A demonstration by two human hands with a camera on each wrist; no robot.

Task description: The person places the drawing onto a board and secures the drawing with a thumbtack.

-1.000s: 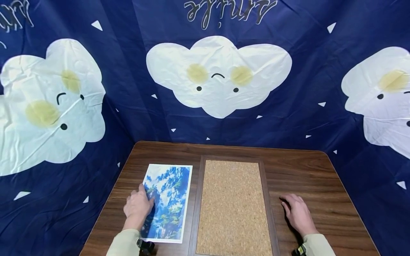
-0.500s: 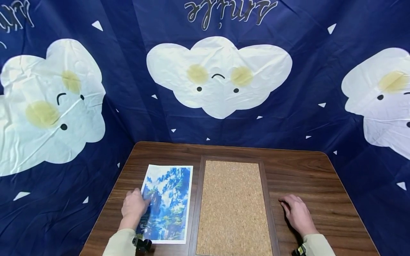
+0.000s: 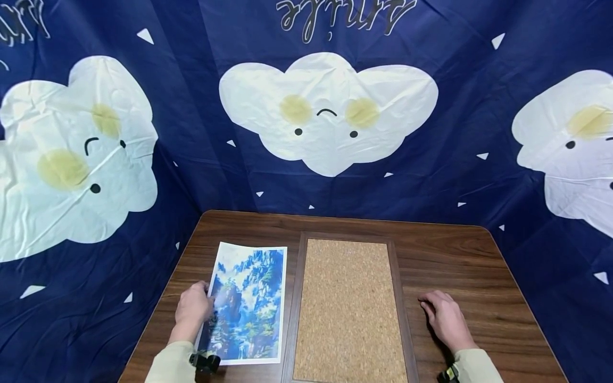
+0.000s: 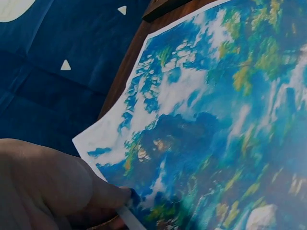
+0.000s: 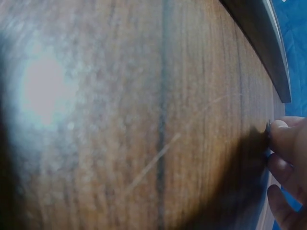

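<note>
A white-bordered print of blue mountains and trees [image 3: 249,303] lies left of the framed cork board [image 3: 351,308]. My left hand [image 3: 192,308] pinches the print's left edge between thumb and fingers; the left wrist view shows the thumb [image 4: 108,194] on the printed face, with the fingers largely hidden under the sheet. That edge bows up a little, and the far-left corner is raised. To the right of the board, my right hand [image 3: 446,319] rests on the wooden table with its fingers loosely bent, holding nothing.
The wood-grain table [image 3: 460,255] has rounded far corners. A dark blue curtain [image 3: 191,133] with white clouds hangs close behind it and on both sides. The board's brown raised frame [image 3: 404,314] stands between the print and my right hand.
My left hand has drawn back leftward from lying over the print to gripping its left edge. The print's left side has lifted slightly. My right hand stays put.
</note>
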